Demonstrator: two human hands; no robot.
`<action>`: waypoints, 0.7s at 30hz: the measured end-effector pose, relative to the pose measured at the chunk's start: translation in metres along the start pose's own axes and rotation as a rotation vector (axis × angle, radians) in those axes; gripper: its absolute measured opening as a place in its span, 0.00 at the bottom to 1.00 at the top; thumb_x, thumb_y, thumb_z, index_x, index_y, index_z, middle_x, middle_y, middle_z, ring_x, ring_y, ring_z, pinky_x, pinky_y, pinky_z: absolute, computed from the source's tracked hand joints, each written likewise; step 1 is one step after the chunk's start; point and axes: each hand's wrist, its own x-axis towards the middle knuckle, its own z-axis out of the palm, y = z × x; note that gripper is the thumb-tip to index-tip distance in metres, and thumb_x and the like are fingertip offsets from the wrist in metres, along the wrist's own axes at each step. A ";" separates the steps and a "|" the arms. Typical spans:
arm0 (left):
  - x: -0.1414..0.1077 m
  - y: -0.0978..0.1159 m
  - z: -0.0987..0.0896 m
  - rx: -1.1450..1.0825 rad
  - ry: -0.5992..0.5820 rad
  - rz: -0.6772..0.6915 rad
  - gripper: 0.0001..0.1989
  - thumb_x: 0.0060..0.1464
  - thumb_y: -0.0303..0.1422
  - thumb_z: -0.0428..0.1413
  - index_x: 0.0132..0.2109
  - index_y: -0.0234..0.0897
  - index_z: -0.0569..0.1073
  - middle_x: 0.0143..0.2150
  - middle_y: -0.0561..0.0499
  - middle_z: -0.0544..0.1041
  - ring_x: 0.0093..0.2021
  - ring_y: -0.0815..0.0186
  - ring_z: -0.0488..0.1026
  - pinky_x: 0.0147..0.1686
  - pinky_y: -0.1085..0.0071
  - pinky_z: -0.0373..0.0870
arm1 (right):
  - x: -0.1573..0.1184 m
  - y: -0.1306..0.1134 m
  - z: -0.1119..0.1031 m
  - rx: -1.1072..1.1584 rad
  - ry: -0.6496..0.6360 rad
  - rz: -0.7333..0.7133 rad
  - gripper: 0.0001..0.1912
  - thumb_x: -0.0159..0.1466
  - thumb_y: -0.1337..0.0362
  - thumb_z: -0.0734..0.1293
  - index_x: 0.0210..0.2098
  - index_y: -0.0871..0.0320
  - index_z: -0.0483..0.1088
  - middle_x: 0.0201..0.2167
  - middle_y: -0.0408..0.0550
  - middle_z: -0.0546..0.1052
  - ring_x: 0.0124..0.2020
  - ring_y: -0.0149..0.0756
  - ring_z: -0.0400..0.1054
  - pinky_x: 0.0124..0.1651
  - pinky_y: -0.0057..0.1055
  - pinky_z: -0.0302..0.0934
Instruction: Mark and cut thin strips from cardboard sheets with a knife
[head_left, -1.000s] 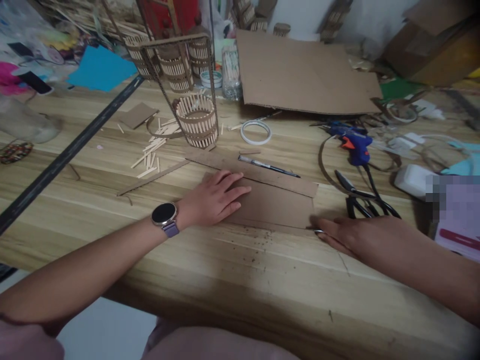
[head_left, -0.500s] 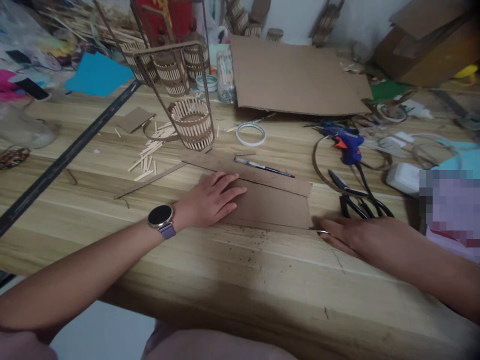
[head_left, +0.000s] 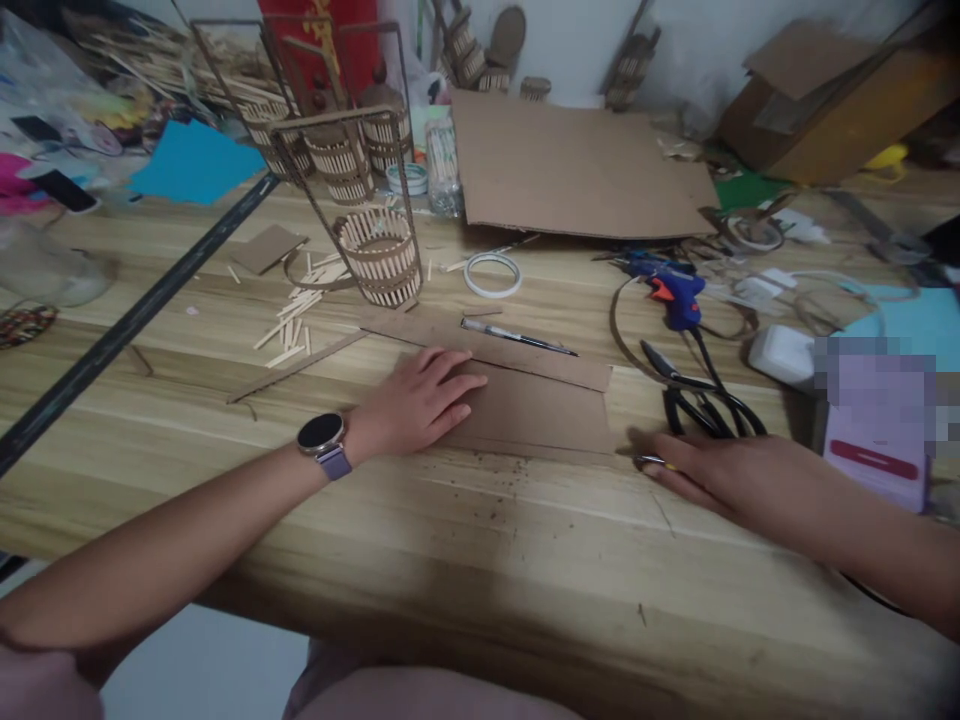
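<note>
My left hand (head_left: 420, 400) lies flat with its fingers spread on a brown cardboard piece (head_left: 540, 410), near the middle of the table. A narrow cardboard strip (head_left: 555, 365) runs along the far edge of that piece. At the near right corner of the cardboard, my right hand (head_left: 697, 470) is closed round a small tool (head_left: 652, 460) with a metallic tip and a bit of yellow; most of it is hidden by the fingers. Just beyond the strip rests a pen (head_left: 517, 337). Brown crumbs dot the wood before the cardboard.
Small stick baskets (head_left: 382, 260) with tall handles stand behind my left hand. Further back lies a large cardboard sheet (head_left: 577, 170). A blue glue gun (head_left: 679, 295), black-handled scissors (head_left: 705, 410), a white tape ring (head_left: 492, 274) and a phone (head_left: 877, 430) are about. A black ruler (head_left: 142, 300) crosses the left.
The view has shifted slightly, so the objects at the right appear further left. A bit of yellow now shows on the tool in my right hand. My left hand stays on the cardboard.
</note>
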 end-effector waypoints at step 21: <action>0.033 -0.005 0.013 -0.009 0.060 0.139 0.23 0.74 0.41 0.45 0.62 0.31 0.72 0.67 0.33 0.69 0.67 0.49 0.62 0.67 0.47 0.63 | 0.071 -0.142 -0.054 -0.075 0.035 -0.268 0.13 0.73 0.57 0.61 0.41 0.56 0.73 0.29 0.48 0.82 0.26 0.36 0.75 0.23 0.34 0.36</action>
